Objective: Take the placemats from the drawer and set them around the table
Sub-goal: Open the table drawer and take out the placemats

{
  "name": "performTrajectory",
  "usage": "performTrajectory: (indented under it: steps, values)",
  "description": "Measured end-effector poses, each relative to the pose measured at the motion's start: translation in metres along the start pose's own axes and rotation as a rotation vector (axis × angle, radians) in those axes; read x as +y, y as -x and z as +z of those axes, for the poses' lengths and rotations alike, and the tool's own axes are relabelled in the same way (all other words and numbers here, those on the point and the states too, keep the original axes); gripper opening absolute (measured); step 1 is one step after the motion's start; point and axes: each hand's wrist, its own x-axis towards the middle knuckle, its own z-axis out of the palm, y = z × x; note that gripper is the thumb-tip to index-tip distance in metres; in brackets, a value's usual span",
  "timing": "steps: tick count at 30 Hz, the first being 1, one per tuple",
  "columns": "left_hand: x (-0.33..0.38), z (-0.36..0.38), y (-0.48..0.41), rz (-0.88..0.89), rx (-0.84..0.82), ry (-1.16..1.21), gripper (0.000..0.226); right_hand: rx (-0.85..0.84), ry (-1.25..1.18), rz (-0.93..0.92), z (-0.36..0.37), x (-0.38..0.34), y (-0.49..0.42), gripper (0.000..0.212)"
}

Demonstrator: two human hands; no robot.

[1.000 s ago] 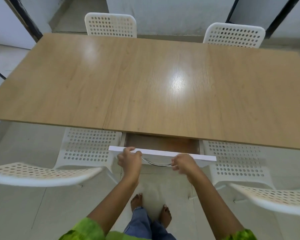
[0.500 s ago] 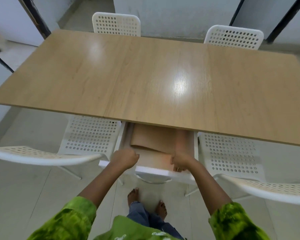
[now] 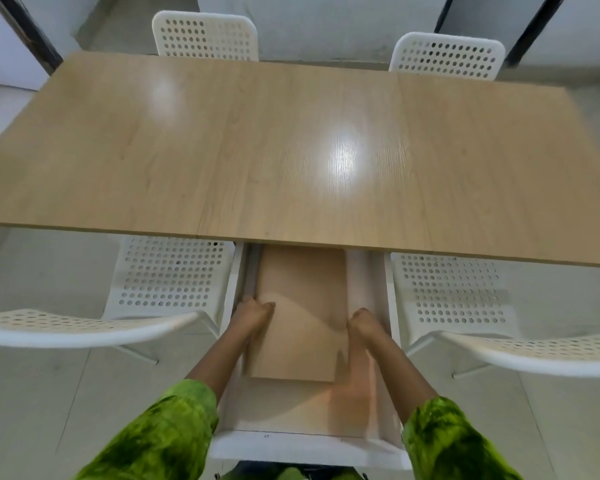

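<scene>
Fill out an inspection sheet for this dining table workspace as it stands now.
Surface: wooden table, top bare, glare patches.
Job's things: tan placemats lying in the open white drawer under the near table edge; none on the table yet.
Clutter: nothing seen.
Hands: left hand and right hand each grip a side edge of the placemats.
Cables: nothing seen.
Surroundings: four white perforated chairs, two far, two near; pale tiled floor.

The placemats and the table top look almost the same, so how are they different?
The placemats lie down in the open drawer; the table top sits above it. The placemats look dull, and the table top shines with light spots. Both hands grip the placemats; neither touches the table top. Both are light brown.
</scene>
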Motion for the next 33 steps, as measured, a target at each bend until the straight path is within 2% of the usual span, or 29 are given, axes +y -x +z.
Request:
performTrajectory:
  steps: [1, 3, 6, 8, 11, 14, 18, 21, 23, 26, 29, 31, 33]
  values:
    - [-0.005, 0.002, -0.003, -0.018, -0.016, 0.059, 0.071, 0.002, -0.041, 0.023, 0.005, 0.004, -0.003, 0.014]
    - [-0.015, 0.004, -0.007, -0.061, -0.064, 0.216, 0.078, -0.001, -0.112, 0.047, 0.013, 0.007, -0.003, 0.002]
    - [-0.030, 0.004, -0.014, -0.120, -0.144, 0.448, 0.086, -0.034, -0.207, 0.048, 0.019, 0.006, 0.008, 0.021]
    - [-0.031, 0.003, -0.014, -0.129, -0.192, 0.538, 0.078, -0.040, -0.245, 0.054, 0.020, 0.007, 0.009, 0.028]
    - [-0.029, 0.000, -0.010, -0.106, -0.264, 0.644, 0.061, -0.029, -0.325, 0.059, 0.017, 0.009, 0.012, 0.004]
    - [-0.029, -0.008, -0.001, -0.090, -0.363, 0.700, 0.050, -0.020, -0.413, 0.065, 0.009, 0.012, 0.016, 0.028]
    - [-0.030, -0.023, 0.016, -0.080, -0.515, 0.800, 0.028, -0.083, -0.716, 0.105, -0.002, 0.018, 0.032, 0.018]
    - [-0.032, -0.031, 0.029, -0.122, -0.603, 0.864, 0.026, -0.221, -1.000, 0.101, -0.010, 0.021, 0.045, 0.018]
    - [-0.035, -0.031, 0.037, -0.131, -0.631, 0.845, 0.037, -0.275, -1.101, 0.087, -0.019, 0.021, 0.056, 0.015]
    - [-0.040, -0.029, 0.045, -0.151, -0.678, 0.830, 0.060, -0.235, -0.967, 0.007, -0.034, 0.010, 0.076, 0.007]
    - [-0.036, -0.028, 0.057, -0.162, -0.709, 0.779, 0.052, -0.135, -0.784, -0.119, -0.055, -0.004, 0.096, 0.021]
    - [-0.022, -0.029, 0.071, -0.071, -0.665, 0.582, 0.066, -0.124, -0.740, -0.201, -0.071, -0.011, 0.105, 0.026]
    - [-0.001, -0.034, 0.090, 0.110, -0.570, 0.378, 0.088, -0.109, -0.658, -0.262, -0.084, -0.020, 0.113, 0.024]
